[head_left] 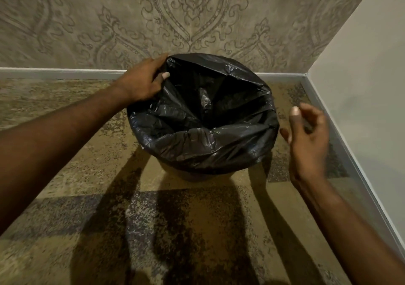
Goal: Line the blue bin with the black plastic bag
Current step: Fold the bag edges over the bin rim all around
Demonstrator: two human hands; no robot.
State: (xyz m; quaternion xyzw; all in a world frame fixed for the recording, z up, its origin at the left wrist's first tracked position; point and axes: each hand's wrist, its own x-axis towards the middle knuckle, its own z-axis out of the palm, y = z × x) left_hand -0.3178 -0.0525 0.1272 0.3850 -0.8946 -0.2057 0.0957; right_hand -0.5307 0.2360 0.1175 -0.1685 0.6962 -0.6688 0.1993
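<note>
Round bin (192,176) in floor corner, patterned wall just behind, plain wall near right, crinkled black plastic bag (203,144) folded over rim, left hand (142,81) fingers pinching far-left bag edge, right hand (306,135) fingers loosely spread beside rim, touching nothing.

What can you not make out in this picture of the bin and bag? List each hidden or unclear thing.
Head view only:
- Bin: nearly all covered by the bag; its colour cannot be told.
- Bag's bottom: lost in dark folds.
- Left hand: fingertips hidden behind the bag's edge.
- Right hand: blurred, apart from the bag.
</note>
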